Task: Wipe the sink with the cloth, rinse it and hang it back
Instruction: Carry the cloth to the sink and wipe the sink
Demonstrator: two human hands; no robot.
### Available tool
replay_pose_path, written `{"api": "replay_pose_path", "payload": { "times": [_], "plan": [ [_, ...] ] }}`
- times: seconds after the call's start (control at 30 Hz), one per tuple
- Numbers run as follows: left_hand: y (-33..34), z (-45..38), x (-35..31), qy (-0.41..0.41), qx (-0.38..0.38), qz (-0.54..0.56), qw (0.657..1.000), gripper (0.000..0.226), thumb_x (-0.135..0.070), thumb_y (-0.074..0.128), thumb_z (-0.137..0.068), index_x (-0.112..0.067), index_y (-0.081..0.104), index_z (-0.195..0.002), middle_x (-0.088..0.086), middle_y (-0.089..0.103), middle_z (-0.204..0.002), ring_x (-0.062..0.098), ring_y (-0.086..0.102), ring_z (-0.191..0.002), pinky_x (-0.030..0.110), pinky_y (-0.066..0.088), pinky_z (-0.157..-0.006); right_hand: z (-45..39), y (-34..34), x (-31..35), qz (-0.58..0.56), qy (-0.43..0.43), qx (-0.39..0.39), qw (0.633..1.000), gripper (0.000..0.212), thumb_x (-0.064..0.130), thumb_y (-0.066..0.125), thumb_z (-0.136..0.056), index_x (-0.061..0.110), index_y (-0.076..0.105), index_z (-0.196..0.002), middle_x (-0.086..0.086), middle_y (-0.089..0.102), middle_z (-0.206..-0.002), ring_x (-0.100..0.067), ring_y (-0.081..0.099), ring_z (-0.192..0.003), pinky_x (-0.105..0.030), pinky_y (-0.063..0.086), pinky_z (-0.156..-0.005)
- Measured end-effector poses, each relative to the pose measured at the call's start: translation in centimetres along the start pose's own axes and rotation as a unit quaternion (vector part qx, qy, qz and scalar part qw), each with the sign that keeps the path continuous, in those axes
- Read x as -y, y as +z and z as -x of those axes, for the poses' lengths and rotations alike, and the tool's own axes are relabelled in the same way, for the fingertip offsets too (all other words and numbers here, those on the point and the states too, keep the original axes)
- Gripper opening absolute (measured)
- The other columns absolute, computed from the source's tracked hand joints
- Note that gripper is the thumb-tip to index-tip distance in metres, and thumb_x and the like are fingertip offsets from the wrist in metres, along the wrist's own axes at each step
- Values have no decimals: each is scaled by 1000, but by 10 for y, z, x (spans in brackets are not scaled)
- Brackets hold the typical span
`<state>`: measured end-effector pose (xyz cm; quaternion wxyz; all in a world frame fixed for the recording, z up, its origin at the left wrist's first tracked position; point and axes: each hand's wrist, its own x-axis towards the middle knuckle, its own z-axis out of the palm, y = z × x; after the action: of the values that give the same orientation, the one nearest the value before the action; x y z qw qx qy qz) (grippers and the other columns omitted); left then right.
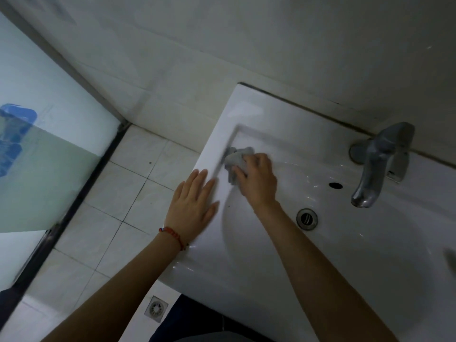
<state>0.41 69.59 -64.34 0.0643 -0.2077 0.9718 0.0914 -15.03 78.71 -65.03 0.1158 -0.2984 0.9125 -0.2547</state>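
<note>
A white ceramic sink [251,112] is set against the tiled wall. My right hand [257,178] is shut on a crumpled grey cloth [235,160] and presses it against the upper left inner edge of the basin. My left hand [192,208] lies flat with fingers spread on the sink's left rim, a red bracelet on its wrist. The metal tap [380,164] stands at the back right, its spout over the basin; no water runs from it. The drain [306,218] sits at the basin's bottom, with an overflow hole [335,185] above it.
White floor tiles [133,193] lie to the left of the sink, with a floor drain [156,308] below its front corner. A frosted glass partition [44,149] in a dark frame stands at the far left.
</note>
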Motion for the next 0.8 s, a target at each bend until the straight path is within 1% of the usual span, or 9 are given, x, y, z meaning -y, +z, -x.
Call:
{"api": "replay_pose_path", "payload": {
  "times": [0.07,0.17,0.23,0.37,0.53,0.63,0.73,0.77,0.8],
  "plan": [
    [-1,0,1,5,-3,2,1000,54,-47,31,-90,-12,42,-130,17,49,-138,33,43,-130,47,41,-102,-14,-10,-20,23,17,-35,999,29,29,60,-85,8,59,-104,-21,51,-119,-36,51,-107,-43,53,-74],
    [-1,1,2,7,0,1,1000,56,-48,23,-93,-11,43,-130,17,49,-137,33,44,-129,46,41,-102,-19,-5,-19,13,101,-138,985,25,28,62,-83,9,60,-100,-21,52,-116,-36,53,-102,-43,56,-70],
    [-1,1,0,7,0,-1,1000,58,-50,21,-93,-11,43,-130,17,49,-138,32,44,-130,46,40,-103,-14,5,-2,-19,116,-117,986,27,27,62,-83,10,59,-104,-20,50,-118,-35,50,-103,-42,55,-69],
    [-1,1,1,6,2,-1,1000,61,-51,18,-93,-11,43,-131,17,48,-139,33,43,-131,46,36,-105,-17,2,-8,1,-15,-41,999,29,28,63,-83,9,60,-105,-21,52,-115,-35,52,-102,-37,51,-66],
    [1,1,1,7,-6,5,1000,56,-47,32,-90,-11,45,-131,16,48,-139,33,42,-131,46,35,-105,-18,2,-4,-60,99,-104,988,37,29,61,-85,11,54,-117,-16,48,-121,-28,51,-105,-38,52,-75],
    [0,1,1,7,-16,-3,1000,54,-44,35,-88,-11,47,-130,17,49,-138,34,44,-130,44,30,-104,3,6,-8,-227,218,-174,933,38,25,66,-82,9,55,-114,-12,52,-118,-11,51,-95,-17,42,-77],
    [0,1,2,8,-19,3,1000,54,-43,36,-88,-11,47,-130,17,48,-139,34,43,-131,44,29,-105,25,11,-15,-355,341,-267,828,38,21,63,-85,0,52,-114,-19,59,-112,-20,56,-93,-20,46,-75],
    [1,1,2,9,-20,7,1000,54,-43,36,-89,-11,47,-130,17,47,-139,33,42,-131,44,30,-105,28,17,-14,-364,379,-259,810,38,21,61,-86,-2,50,-115,-21,59,-113,-24,57,-93,-20,46,-72],
    [1,1,2,11,-21,12,1000,54,-43,36,-89,-11,46,-130,17,47,-140,33,41,-132,44,32,-106,29,25,-13,-353,403,-225,814,38,22,59,-87,-1,49,-116,-23,58,-115,-29,58,-97,-23,46,-73]
  ]
}}
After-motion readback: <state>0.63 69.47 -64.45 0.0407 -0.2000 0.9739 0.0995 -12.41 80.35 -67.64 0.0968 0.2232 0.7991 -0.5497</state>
